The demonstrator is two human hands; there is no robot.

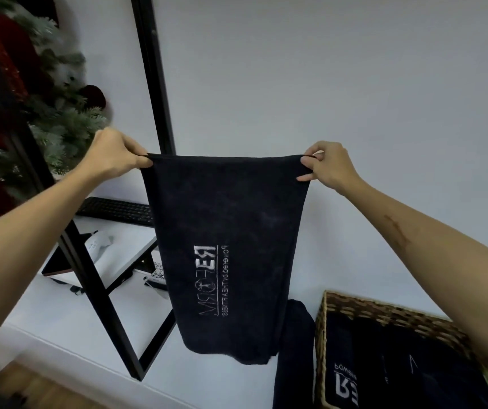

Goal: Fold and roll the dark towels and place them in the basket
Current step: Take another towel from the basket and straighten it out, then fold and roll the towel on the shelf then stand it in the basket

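A: Where was the dark towel (225,246)?

B: Hanging full length in the air before the wall, printed side facing away. Left hand (115,156) pinched the top left corner, right hand (329,165) pinched the top right; top hem was stretched taut between them. Likely squaring it for the first fold.

A: Edges?

B: Bottom hem hung uneven, just above the white counter (222,382), in front of a second dark towel (294,355) draped there.

A: Room to work?

B: Bare counter lay beneath. The wicker basket (322,335), to the right, already held dark towels. Black frame (118,314) stood left, near the hanging cloth.
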